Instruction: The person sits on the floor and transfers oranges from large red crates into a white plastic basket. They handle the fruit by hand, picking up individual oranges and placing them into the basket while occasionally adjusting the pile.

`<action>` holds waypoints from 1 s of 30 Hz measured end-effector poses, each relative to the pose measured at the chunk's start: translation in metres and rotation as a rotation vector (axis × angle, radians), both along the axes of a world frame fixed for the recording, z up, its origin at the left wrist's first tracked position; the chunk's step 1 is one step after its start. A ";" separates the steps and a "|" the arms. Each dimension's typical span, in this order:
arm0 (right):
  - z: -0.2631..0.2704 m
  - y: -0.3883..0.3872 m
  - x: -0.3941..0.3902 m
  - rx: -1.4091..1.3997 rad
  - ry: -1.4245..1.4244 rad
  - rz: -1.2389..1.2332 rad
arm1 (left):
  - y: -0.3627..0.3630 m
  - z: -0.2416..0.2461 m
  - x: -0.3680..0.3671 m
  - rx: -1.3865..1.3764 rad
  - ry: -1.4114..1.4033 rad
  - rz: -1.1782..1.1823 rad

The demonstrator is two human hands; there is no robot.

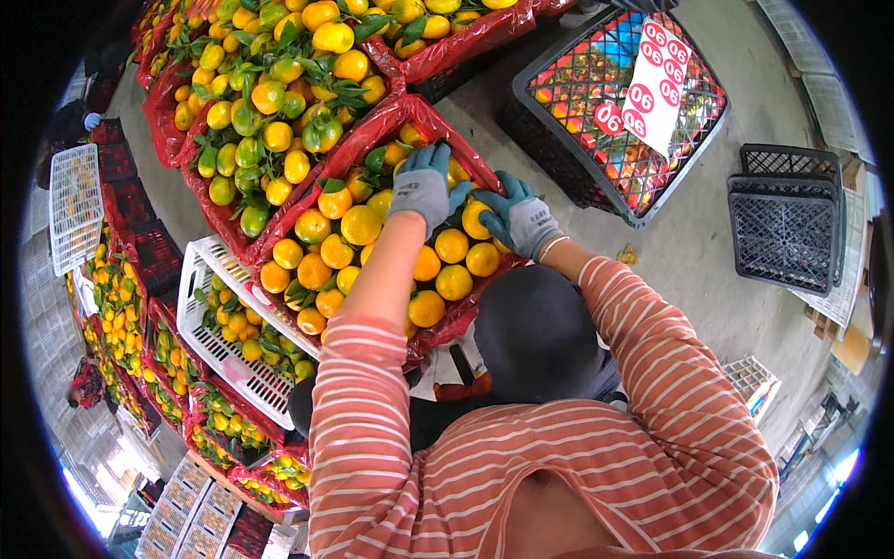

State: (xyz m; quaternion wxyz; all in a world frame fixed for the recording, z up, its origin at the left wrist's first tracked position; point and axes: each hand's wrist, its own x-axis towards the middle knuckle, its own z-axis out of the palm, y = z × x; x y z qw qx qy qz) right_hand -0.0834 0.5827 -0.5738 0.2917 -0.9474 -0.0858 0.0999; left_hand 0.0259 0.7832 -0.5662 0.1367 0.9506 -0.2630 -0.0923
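Observation:
Both my hands wear grey gloves with teal fingers. My left hand [427, 183] rests over the oranges near the top of a crate lined with red plastic film [429, 105]; whether its fingers hold a fruit cannot be told. At the crate's right edge, my right hand [513, 215] has its fingers against an orange citrus fruit [475, 219]. Large orange and yellow citrus fruits [361, 225] fill the crate, with a few green leaves among them. Directly beyond it on the left lies another red-lined crate of greener, leafy citrus [278, 137].
A black mesh crate [618, 178] with printed sheets and round stickers stands at upper right. Black crates [782, 227] are stacked farther right. A white plastic basket [241, 377] stands at lower left beside more citrus. A dark rounded thing [538, 328] lies near my chest. People are far left.

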 end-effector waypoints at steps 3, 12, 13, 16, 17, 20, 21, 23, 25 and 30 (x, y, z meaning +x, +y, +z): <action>0.000 -0.001 0.001 0.034 -0.001 -0.002 | -0.007 -0.009 0.005 0.110 0.023 -0.047; -0.004 -0.002 -0.001 -0.013 0.000 -0.010 | -0.013 -0.030 -0.006 0.255 -0.168 0.117; -0.004 -0.003 -0.002 -0.032 0.004 -0.011 | -0.020 -0.038 -0.008 0.279 -0.194 0.141; -0.001 -0.003 -0.001 -0.013 0.024 0.002 | -0.022 -0.052 -0.008 0.248 0.060 0.184; 0.000 -0.004 -0.002 0.070 0.021 -0.009 | -0.021 -0.053 -0.007 0.215 0.057 0.182; -0.002 -0.005 0.001 0.051 -0.030 0.036 | -0.026 -0.048 -0.008 0.337 0.196 0.153; -0.003 -0.005 0.002 0.053 -0.002 0.017 | -0.029 -0.043 -0.008 0.338 0.160 0.171; -0.009 -0.006 0.003 0.083 -0.025 0.031 | -0.031 -0.031 -0.006 0.333 0.216 0.190; -0.016 -0.007 0.002 0.048 -0.020 0.025 | -0.031 -0.013 -0.005 0.315 0.294 0.189; -0.031 -0.016 0.003 0.084 -0.065 0.076 | 0.043 0.049 -0.039 -0.234 -0.043 0.187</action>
